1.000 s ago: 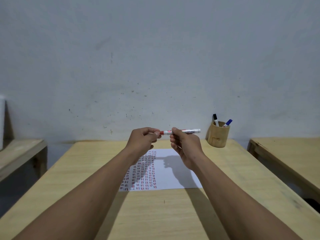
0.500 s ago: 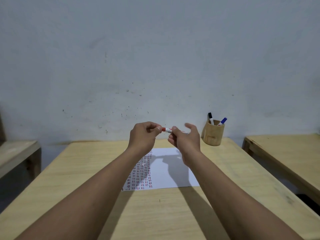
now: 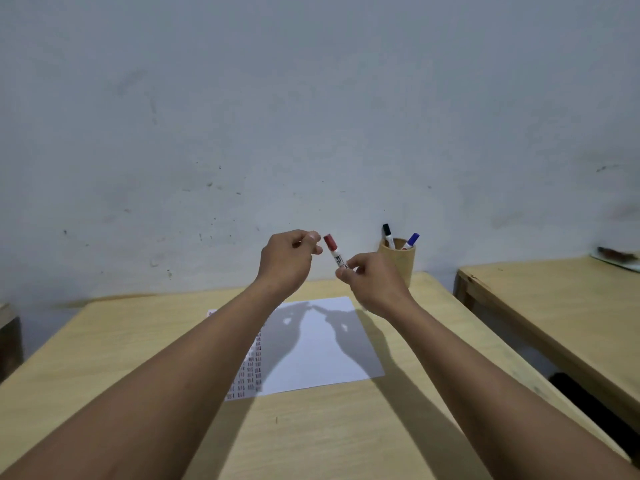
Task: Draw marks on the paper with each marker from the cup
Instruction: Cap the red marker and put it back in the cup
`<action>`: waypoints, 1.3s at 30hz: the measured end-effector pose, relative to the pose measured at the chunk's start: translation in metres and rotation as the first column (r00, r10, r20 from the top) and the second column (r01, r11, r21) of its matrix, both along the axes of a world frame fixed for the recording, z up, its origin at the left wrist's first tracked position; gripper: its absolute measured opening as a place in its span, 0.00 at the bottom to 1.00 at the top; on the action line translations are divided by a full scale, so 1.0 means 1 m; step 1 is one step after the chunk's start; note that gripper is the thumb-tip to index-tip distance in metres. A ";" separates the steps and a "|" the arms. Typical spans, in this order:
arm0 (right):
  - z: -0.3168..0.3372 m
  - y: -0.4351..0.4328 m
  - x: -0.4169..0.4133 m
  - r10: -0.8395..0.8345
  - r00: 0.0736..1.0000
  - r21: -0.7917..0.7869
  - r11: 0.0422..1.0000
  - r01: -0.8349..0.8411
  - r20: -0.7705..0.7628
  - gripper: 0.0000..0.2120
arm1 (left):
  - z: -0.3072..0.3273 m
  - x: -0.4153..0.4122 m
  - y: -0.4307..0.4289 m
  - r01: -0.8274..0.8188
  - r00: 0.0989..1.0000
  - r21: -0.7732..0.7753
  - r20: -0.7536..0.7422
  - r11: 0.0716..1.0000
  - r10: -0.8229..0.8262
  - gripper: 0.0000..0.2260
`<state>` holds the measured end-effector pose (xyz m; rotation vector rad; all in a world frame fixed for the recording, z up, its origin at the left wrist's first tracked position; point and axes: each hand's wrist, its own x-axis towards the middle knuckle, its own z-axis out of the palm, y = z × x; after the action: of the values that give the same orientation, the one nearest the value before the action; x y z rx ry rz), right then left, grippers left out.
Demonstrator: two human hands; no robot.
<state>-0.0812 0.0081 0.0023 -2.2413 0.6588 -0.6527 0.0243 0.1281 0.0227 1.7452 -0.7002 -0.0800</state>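
Note:
My right hand [image 3: 375, 285] grips the white barrel of a marker [image 3: 335, 254] whose red cap points up and to the left. My left hand [image 3: 289, 263] hovers just left of the cap, loosely curled, thumb and forefinger a little apart, holding nothing. Both hands are raised above the white paper [image 3: 332, 344], which lies on the wooden table [image 3: 104, 358]; rows of red marks [image 3: 250, 370] fill the paper's left side, partly hidden by my left forearm. A bamboo cup [image 3: 400, 263] behind my right hand holds a black-capped marker [image 3: 387, 233] and a blue-capped marker [image 3: 412, 240].
A grey wall rises right behind the table. A second wooden table [image 3: 554, 306] stands to the right across a narrow gap, with something flat on its far corner [image 3: 618, 256]. Part of a low wooden bench [image 3: 8, 327] shows at the far left.
The marker was level with both hands on it, my left on the red cap. Now my left hand has let go and my right hand has tilted the capped end upward.

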 end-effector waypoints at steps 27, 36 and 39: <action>0.022 -0.182 0.054 -0.149 0.988 -0.119 0.982 0.144 -0.040 0.09 | -0.086 0.008 -0.195 0.128 0.991 0.275 0.011 0.953 -0.136 0.27; 0.023 -0.197 0.061 -0.197 0.972 -0.213 0.963 0.167 -0.130 0.12 | -0.099 0.003 -0.206 0.064 0.995 0.193 0.064 0.979 -0.078 0.21; 0.027 -0.206 0.068 -0.268 0.956 -0.320 0.922 0.218 -0.122 0.13 | -0.100 0.003 -0.206 0.063 0.995 0.180 0.070 0.982 -0.077 0.21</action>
<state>-0.0130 -0.1975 0.0288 -2.5412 0.9905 -0.7370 0.0270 -0.0781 -0.0774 1.9015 -0.8324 -0.1275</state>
